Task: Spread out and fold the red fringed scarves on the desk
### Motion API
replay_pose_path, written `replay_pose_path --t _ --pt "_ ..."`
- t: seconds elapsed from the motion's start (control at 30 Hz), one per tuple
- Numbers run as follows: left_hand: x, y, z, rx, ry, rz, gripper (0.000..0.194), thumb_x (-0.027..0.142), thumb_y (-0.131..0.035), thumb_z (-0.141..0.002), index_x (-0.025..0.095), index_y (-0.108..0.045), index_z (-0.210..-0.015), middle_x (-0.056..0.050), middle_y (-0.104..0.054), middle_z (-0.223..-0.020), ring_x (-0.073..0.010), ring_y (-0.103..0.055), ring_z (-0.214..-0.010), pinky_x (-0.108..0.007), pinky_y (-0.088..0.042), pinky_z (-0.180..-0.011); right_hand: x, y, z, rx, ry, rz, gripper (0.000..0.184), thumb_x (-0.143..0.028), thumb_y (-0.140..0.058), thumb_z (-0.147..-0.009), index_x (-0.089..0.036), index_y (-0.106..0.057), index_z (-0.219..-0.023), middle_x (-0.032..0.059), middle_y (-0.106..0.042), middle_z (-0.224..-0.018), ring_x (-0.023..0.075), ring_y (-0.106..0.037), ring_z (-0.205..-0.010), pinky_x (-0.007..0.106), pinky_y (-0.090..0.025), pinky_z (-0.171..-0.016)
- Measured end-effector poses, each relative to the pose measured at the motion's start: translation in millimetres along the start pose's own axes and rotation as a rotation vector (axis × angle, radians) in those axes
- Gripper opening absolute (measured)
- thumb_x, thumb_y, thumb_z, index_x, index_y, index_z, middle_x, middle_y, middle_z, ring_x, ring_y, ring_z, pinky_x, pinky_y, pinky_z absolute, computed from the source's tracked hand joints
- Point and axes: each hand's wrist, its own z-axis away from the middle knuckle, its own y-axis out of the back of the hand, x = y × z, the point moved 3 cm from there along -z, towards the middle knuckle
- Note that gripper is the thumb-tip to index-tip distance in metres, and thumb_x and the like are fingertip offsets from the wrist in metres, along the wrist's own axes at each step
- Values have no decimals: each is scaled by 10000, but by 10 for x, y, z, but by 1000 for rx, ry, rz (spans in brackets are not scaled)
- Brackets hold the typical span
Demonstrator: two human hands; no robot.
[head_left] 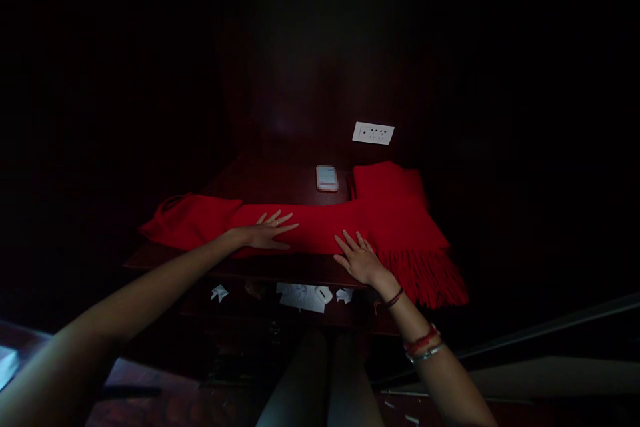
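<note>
A red scarf (315,227) with a fringed end lies across the dark wooden desk. Its right part is folded over, and the fringe (425,273) hangs past the desk's front edge. On the scarf's middle strip my left hand (267,235) rests flat, fingers spread. Farther right, my right hand (357,260) lies palm down near the strip's front edge, its fingers stretched out onto the cloth. Neither hand grips anything. Toward the left end the cloth is bunched, with a loose loop at its edge.
Behind the scarf a small card-like item or phone (327,179) lies on the desk (270,180). A white socket plate (373,133) is on the back wall. Below the desktop, papers (300,297) and crumpled tissue (219,292) lie in an open drawer or shelf. The surroundings are very dark.
</note>
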Motion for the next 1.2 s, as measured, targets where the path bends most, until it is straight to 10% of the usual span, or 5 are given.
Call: replay_pose_path --t 0.23,0.5,0.8,1.2 --pt "198 207 209 252 -203 -193 604 431 -476 -735 254 -279 -1277 -84 -252 -1329 -279 -257 -1178 -385 -250 -931 37 199 58 172 194 64 507 -287 -401 -807 -140 -296 -1281 119 -339 -1297 219 -276 -1197 350 -269 -960" --pt "483 154 -51 226 -232 -195 599 -11 -365 -665 208 -345 -1223 -74 -452 -1188 -190 -449 -1040 -276 -369 -828 190 286 -22 173 225 146 300 -103 -359 -809 -158 -506 -1066 91 -579 -971 162 -515 -924 252 -384 -795" --pt "157 300 -269 302 -138 231 312 47 -314 -721 124 -483 -972 -38 -554 -961 -127 -511 -870 -220 -377 -799 453 365 -168 235 241 -98 248 -176 -517 -750 -144 -537 -995 76 -573 -941 153 -525 -885 246 -398 -747" --pt "302 293 24 456 -298 -313 252 285 -340 -856 158 -537 -763 -47 -556 -770 -162 -526 -738 -254 -382 -692 477 469 -16 319 225 16 205 -202 -383 -838 -150 -581 -851 54 -603 -782 133 -538 -727 220 -375 -664"
